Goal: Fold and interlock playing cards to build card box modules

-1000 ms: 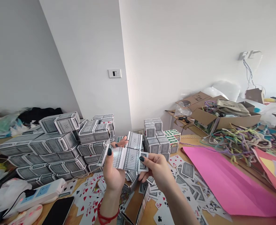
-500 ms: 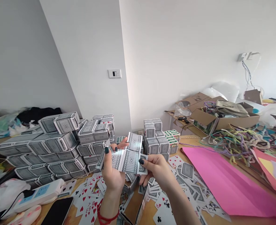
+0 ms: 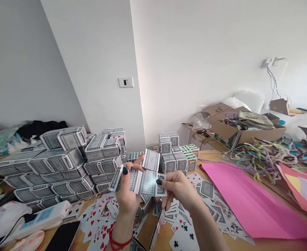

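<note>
I hold a folded piece made of grey-backed playing cards (image 3: 143,177) up in front of me with both hands. My left hand (image 3: 127,195) grips its left end, thumb on the front and fingers behind. The right end is pinched by my right hand (image 3: 178,190), thumb on the last card. One card flap (image 3: 151,160) stands up at the back. Below the hands, loose playing cards (image 3: 185,223) lie scattered face up and face down on the wooden table (image 3: 216,245).
A big stack of card-built blocks (image 3: 62,164) stands at the left, a smaller stack (image 3: 174,151) behind my hands. Pink paper (image 3: 247,202) lies at the right, with coloured cords (image 3: 263,157) and cardboard boxes (image 3: 247,130) beyond. A phone (image 3: 63,237) and a power strip (image 3: 41,218) sit front left.
The card piece and both hands have shifted slightly rightward and lower; my left thumb has slid along the top edge. The view has tilted a little.
</note>
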The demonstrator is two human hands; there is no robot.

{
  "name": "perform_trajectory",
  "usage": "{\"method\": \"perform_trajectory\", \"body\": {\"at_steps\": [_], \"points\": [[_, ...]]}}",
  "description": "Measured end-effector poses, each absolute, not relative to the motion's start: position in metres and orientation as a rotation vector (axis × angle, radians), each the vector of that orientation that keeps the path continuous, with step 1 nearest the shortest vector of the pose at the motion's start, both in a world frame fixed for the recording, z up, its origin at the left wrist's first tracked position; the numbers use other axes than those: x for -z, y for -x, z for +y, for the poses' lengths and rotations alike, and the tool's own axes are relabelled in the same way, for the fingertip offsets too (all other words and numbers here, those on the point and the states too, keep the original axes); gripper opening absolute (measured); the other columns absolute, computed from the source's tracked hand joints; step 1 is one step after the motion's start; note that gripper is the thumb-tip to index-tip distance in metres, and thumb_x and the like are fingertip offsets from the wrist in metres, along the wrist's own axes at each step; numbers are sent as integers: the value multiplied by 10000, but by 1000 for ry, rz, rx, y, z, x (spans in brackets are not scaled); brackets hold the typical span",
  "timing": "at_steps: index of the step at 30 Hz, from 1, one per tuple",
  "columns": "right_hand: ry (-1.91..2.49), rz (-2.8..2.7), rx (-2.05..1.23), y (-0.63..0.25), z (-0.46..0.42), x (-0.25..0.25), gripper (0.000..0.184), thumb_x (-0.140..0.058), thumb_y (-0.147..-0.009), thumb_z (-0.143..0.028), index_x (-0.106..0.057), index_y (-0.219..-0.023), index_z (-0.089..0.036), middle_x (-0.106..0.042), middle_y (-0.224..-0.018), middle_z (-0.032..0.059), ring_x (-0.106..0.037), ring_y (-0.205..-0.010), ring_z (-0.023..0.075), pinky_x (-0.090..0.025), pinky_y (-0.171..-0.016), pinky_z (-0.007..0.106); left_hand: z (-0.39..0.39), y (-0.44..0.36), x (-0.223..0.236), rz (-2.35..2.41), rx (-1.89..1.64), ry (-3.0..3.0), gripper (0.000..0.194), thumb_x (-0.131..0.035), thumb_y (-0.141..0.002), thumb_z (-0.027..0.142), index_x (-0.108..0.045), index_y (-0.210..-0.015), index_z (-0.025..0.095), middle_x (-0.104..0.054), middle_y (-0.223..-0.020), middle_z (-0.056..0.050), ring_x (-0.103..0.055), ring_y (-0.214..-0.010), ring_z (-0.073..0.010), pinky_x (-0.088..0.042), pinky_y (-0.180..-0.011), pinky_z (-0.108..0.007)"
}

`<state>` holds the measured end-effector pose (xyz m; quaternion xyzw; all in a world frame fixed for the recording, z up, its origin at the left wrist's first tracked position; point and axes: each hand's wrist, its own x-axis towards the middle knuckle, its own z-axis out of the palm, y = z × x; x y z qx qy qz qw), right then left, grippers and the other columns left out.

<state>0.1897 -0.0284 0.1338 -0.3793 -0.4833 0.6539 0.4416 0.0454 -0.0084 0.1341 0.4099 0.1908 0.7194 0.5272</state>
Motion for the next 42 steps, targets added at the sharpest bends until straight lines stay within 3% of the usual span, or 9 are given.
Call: {"method": "perform_trajectory", "body": {"at_steps": [7, 23, 30, 42], "points": [[871, -1208, -1658, -186, -25, -129, 392, -681, -633, -462, -568, -566, -93, -643, -515, 86, -578, -351, 127, -421, -304, 169, -9, -47, -137, 414, -1761, -940, 262, -526, -787, 447, -519, -687, 204, -537, -668, -13, -472, -1152, -275, -366, -961, -411], [832, -967, -1520, -160, -23, -125, 398, -689, -604, -497, -532, -577, -132, -544, -389, 7, -524, -303, 122, -423, -304, 201, -3, -47, -135, 320, -1824, -684, 303, -444, -818, 473, -531, -763, 188, -671, -908, -101, -518, -1117, -303, -422, -875, -452], [830, -891, -1489, -154, -21, -117, 360, -689, -612, -464, -536, -594, -138, -530, -379, -7, -522, -305, 121, -426, -311, 203, -3, -44, -135, 353, -1844, -713, 214, -465, -808, 388, -549, -754, 199, -656, -737, -49, -473, -1169, -292, -364, -944, -488], [809, -896, -1512, -151, -21, -115, 344, -667, -645, -455, -519, -624, -145, -509, -362, -22, -495, -284, 115, -410, -298, 197, -8, -50, -138, 322, -1914, -738, 209, -412, -829, 375, -481, -733, 203, -687, -801, -78, -465, -1189, -292, -363, -930, -487]]}}
